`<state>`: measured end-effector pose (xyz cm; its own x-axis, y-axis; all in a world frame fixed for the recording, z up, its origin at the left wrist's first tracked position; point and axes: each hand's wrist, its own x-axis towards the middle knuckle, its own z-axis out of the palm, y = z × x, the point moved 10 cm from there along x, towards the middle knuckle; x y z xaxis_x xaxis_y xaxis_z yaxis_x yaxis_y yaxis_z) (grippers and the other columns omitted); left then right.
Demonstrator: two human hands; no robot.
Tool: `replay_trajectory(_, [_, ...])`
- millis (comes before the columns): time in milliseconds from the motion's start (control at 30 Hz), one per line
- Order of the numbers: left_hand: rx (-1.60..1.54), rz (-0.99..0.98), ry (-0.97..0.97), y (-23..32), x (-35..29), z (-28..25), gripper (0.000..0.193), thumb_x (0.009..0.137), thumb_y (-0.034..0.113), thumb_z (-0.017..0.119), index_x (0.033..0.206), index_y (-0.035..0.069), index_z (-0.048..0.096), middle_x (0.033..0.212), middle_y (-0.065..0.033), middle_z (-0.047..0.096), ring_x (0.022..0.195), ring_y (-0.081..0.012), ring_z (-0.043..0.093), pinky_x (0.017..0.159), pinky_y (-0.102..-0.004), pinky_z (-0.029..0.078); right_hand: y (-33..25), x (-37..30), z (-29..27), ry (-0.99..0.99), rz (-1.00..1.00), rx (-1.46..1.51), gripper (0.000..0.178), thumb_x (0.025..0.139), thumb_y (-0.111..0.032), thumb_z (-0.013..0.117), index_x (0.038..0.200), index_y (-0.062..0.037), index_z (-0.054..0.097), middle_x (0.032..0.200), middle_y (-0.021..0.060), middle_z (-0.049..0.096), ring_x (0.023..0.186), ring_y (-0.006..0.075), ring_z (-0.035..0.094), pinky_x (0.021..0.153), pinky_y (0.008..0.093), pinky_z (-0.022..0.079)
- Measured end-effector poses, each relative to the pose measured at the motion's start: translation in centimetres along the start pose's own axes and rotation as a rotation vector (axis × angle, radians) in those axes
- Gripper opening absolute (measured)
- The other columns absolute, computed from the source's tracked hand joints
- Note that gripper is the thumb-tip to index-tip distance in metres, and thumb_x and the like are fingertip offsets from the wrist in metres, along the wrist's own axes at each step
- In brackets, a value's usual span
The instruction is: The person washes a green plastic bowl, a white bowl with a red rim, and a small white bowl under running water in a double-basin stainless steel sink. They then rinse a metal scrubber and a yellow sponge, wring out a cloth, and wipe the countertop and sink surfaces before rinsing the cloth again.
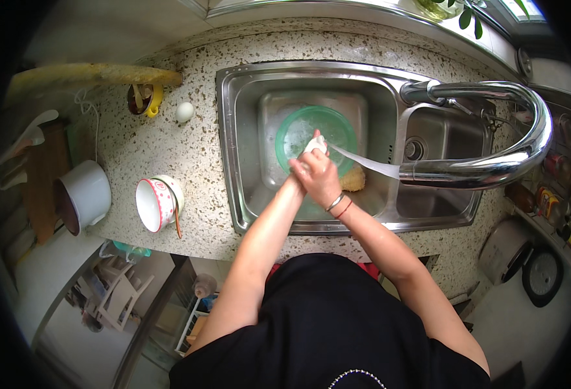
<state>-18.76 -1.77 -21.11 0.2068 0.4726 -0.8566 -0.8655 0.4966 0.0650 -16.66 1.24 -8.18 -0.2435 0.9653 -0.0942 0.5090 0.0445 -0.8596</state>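
Observation:
My two hands meet over a green plastic basin point(282, 133) in the large steel sink. My right hand point(322, 174), with a bracelet and a red cord at its wrist, is closed and lies over the left. My left hand point(297, 174) is partly hidden beneath it. A small white thing point(316, 144), too covered to name, shows between my fingers. Water point(366, 166) streams from the tap point(473, 175) toward my hands. Beside the basin, right of my right hand, rests a yellowish sponge-like piece point(353, 179).
A smaller steel basin point(422, 194) adjoins on the right, under the curved tap. On the speckled counter point(201, 142) at left are a white egg point(184, 112), a yellow-handled cup point(152, 104), stacked bowls point(150, 204) with a brown-handled utensil, and a white pot point(87, 191).

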Motion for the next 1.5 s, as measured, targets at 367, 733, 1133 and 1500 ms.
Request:
replay_trajectory(367, [0.357, 0.145, 0.192, -1.2, 1.4, -4.5, 0.038, 0.093, 0.039, 0.047, 0.105, 0.006, 0.061, 0.102, -0.0063, 0.061, 0.091, -0.0166, 0.058, 0.074, -0.031, 0.048, 11.3, 3.1, -0.7, 0.042, 0.348, -0.211, 0.028, 0.088, -0.023, 0.052, 0.076, 0.0017, 0.059, 0.075, 0.0247, 0.06, 0.071, 0.0427, 0.058, 0.062, 0.0471, 0.047])
replay_trajectory(733, [0.894, 0.07, 0.247, 2.3, -1.3, -4.8, 0.042, 0.091, 0.045, 0.05, 0.103, 0.006, 0.061, 0.095, -0.0086, 0.063, 0.094, -0.0216, 0.059, 0.079, -0.0398, 0.047, 15.6, 2.1, -0.2, -0.006, 0.511, -0.142, 0.041, 0.091, -0.036, 0.049, 0.086, 0.0035, 0.06, 0.084, 0.0254, 0.062, 0.078, 0.0409, 0.061, 0.069, 0.045, 0.048])
replay_trajectory(1133, [1.053, 0.334, 0.508, 9.2, 0.6, -12.5, 0.067, 0.075, 0.013, 0.068, 0.135, 0.014, 0.038, 0.105, -0.0136, 0.061, 0.097, -0.0316, 0.061, 0.08, -0.0434, 0.052, 19.4, 0.0, 2.9, -0.098, 0.665, 0.223, 0.03, 0.078, -0.026, 0.067, 0.096, -0.0026, 0.06, 0.1, 0.0122, 0.062, 0.087, 0.022, 0.06, 0.076, 0.0324, 0.046])
replay_trajectory(1500, [0.895, 0.176, 0.244, 6.1, -3.8, -3.9, 0.078, 0.071, 0.0, 0.053, 0.139, 0.023, 0.023, 0.109, -0.012, 0.054, 0.078, -0.0228, 0.063, 0.058, -0.0389, 0.058, 9.8, 0.6, 6.7, -0.491, 0.382, 0.298, 0.03, 0.079, -0.016, 0.064, 0.108, -0.0082, 0.064, 0.142, 0.0151, 0.038, 0.121, 0.0264, 0.049, 0.097, 0.0338, 0.04])
